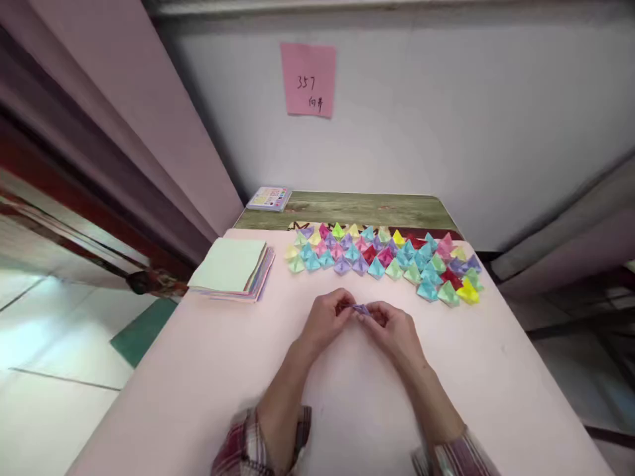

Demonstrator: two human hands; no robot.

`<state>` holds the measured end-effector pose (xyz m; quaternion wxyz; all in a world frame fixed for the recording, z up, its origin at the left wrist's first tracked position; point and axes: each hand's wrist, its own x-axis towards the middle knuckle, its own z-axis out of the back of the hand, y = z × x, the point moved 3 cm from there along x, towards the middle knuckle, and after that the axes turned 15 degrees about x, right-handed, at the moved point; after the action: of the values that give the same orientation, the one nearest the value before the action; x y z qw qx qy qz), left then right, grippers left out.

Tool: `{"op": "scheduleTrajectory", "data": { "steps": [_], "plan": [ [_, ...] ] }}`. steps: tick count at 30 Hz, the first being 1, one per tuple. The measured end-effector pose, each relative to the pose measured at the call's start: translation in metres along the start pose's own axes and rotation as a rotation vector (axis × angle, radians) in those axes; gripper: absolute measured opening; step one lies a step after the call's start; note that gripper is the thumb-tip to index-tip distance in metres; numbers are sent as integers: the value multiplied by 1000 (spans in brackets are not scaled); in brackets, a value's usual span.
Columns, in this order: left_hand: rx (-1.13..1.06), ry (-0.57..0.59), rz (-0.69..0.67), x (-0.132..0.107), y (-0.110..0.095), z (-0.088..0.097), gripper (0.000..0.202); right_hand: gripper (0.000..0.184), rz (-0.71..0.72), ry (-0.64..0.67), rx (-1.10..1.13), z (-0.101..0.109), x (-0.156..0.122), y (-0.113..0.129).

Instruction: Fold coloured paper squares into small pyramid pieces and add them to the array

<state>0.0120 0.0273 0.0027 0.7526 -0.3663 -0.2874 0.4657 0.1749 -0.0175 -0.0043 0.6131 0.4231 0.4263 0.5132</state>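
Note:
A small folded purple paper piece (361, 309) is pinched between both hands, just above the table. My left hand (328, 316) is closed on its left end, fingers curled. From the other side, my right hand (391, 325) grips the right end with thumb and fingers. The hands hide much of the paper, so its full shape is unclear. Beyond them stand several rows of folded paper boats (360, 265) in blue, purple, pink, green, yellow and red.
To the left lies a stack of coloured paper sheets (231, 266), pale green on top. A printed packet (269, 198) sits at the back left of the pink-white table (367, 410). On the wall hangs a pink note (308, 79). A purple curtain (149, 99) borders the left.

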Motion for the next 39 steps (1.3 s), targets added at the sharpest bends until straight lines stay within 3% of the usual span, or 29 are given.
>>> {"op": "scheduleTrajectory", "data": {
  "steps": [6, 10, 15, 21, 39],
  "plan": [
    [-16, -77, -8, -1, 4, -3, 27, 24, 99, -78, 65, -4, -1, 2],
    [-31, -78, 5, 0, 3, -2, 24, 20, 231, -112, 35, -5, -2, 7],
    [-253, 2, 118, 0, 3, -3, 17, 20, 320, -93, 82, -5, -3, 8],
    [-347, 97, 135, -2, -1, -4, 22, 17, 334, -121, 97, -2, -3, 5],
    [-313, 45, 181, -3, -4, -7, 28, 16, 371, -187, 132, -5, -6, 7]
  ]
}}
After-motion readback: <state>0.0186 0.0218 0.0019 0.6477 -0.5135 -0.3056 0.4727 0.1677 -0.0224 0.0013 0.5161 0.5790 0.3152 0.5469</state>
